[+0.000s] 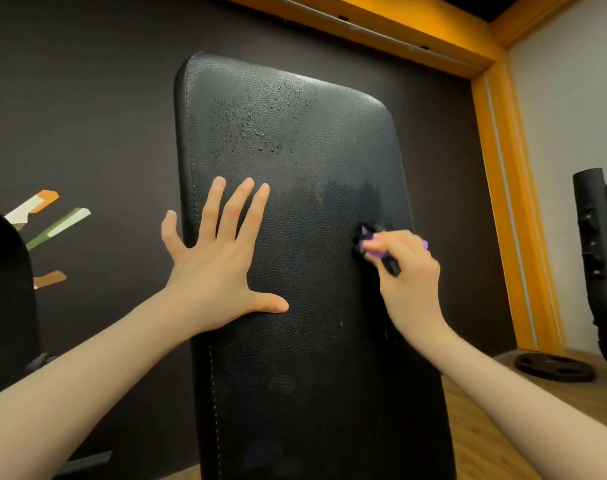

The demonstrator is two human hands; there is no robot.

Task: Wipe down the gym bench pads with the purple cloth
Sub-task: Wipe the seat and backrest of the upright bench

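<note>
A tall black leather bench back pad (295, 168) stands upright in front of me, with water droplets beading on its upper part. My left hand (222, 258) lies flat on the pad's left side, fingers spread and straight. My right hand (404, 271) grips a bunched purple cloth (369, 242) against the pad's right edge at mid height. Only small bits of the cloth show past the fingers. A darker damp smear sits just above the cloth.
A dark wall stands behind the pad, with an orange door frame (510, 188) at the right. A black machine part (596, 237) stands at the far right. A weight plate (555, 367) lies on the wooden floor. Another black pad (4, 289) is at the left edge.
</note>
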